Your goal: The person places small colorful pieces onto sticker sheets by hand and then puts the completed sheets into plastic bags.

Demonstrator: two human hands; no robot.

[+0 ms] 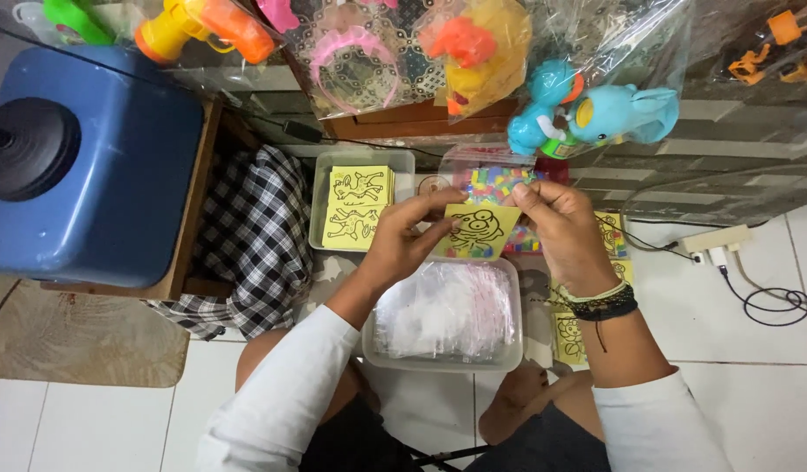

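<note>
Yellow card (480,229) pinched at its top corners by left hand (401,243) and right hand (562,234), above clear tub (444,358) of plastic bags (judged light, thin, bendable; best held by edges).

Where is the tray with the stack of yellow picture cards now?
In the head view, the tray sits left of centre, beyond the left hand, beside the checkered cloth.

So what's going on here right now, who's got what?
A person sits on the tiled floor holding one yellow picture card up between the left hand and right hand. Below it sits a clear tub of small plastic bags. A tray of more yellow cards lies to the left, and packaged toys hang above.
</note>
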